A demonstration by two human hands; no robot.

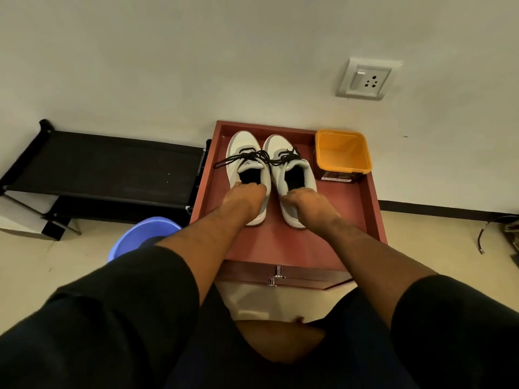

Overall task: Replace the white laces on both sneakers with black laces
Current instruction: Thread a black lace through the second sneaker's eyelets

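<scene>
Two white sneakers stand side by side on a red-brown cabinet top (348, 209), toes toward the wall. The left sneaker (243, 148) and the right sneaker (280, 150) both carry black laces (252, 157), tied over the tongues, with loose loops trailing left. My left hand (245, 200) grips the heel of the left sneaker, fingers curled over its collar. My right hand (307, 204) grips the heel of the right sneaker the same way. No white laces are in view.
An orange square tub (341, 153) stands on the cabinet at the back right, beside the shoes. A black shoe rack (106, 167) stands to the left against the wall. A blue basin (143, 234) sits on the floor below. A wall socket (366, 80) is above.
</scene>
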